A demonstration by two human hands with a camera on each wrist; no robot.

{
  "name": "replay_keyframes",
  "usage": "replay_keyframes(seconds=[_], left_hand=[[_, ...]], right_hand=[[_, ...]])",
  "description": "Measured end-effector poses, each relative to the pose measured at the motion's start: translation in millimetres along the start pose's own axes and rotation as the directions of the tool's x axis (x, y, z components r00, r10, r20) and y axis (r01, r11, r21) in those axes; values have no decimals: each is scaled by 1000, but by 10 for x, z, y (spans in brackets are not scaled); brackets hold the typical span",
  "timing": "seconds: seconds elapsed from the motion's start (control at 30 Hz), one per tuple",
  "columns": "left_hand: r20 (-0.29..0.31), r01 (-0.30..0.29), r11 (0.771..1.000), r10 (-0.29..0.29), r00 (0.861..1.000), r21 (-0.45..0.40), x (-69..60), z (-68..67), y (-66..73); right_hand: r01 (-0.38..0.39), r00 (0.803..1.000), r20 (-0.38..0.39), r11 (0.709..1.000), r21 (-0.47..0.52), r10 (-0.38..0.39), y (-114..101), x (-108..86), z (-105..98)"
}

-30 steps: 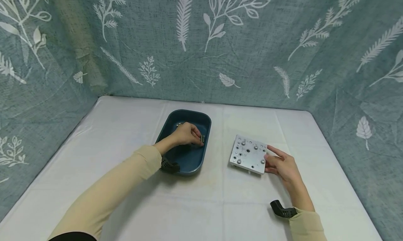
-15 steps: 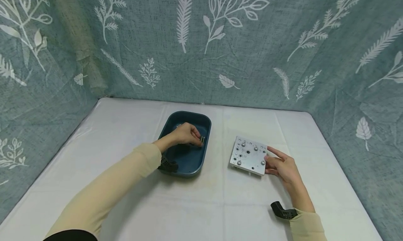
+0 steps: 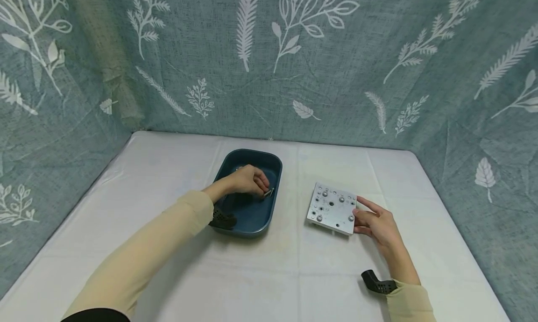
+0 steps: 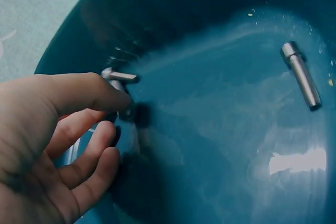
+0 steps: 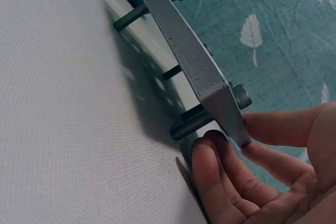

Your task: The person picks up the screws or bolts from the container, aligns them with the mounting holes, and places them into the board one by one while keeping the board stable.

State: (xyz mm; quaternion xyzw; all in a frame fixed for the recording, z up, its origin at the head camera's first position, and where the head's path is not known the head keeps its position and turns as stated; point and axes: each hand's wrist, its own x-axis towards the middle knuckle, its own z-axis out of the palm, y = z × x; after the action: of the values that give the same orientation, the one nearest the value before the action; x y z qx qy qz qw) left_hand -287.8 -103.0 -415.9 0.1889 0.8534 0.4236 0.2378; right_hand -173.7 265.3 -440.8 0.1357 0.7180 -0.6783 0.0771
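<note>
In the head view my left hand is down inside the dark blue tray, its fingertips at small metal pins by the right wall. The left wrist view shows thumb and forefinger pinching one pin, largely hidden by the thumb, with another pin crossing beside it. A separate pin lies on the tray floor. My right hand grips the right edge of a silver metal plate dotted with holes and bolts. Bolt shanks stick out below the plate, held just over the cloth.
A white cloth covers the table, and a green curtain with white leaf prints stands behind and at both sides. The tray sits left of the plate. Black wrist mounts hang by both sleeves, the left one over the tray's near end.
The pins at my left fingertips have tilted from near upright to slanting, and that hand has shifted slightly. My right hand and the plate have stayed almost still.
</note>
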Motion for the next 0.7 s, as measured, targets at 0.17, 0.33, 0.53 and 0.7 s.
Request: replay_keyframes(seconds=[0.17,0.33,0.53,0.7], left_hand=[[-3,-49,984,50,999,174,-32,-86,-59],[-45,-62,962,77,996,265,-81,-161,-119],[-18,-93,963,101,995,253,-92,-185,-144],[-27,-127,972,135,991,199,-114,-188,-135]], right_hand=[[0,1000,2,1000,5,0,-10,3,1],[-3,1000,0,1000,7,3,-14,-1,6],[0,1000,0,1000,5,0,-15,10,4],[0,1000,3,1000,3,0,-15,11,2]])
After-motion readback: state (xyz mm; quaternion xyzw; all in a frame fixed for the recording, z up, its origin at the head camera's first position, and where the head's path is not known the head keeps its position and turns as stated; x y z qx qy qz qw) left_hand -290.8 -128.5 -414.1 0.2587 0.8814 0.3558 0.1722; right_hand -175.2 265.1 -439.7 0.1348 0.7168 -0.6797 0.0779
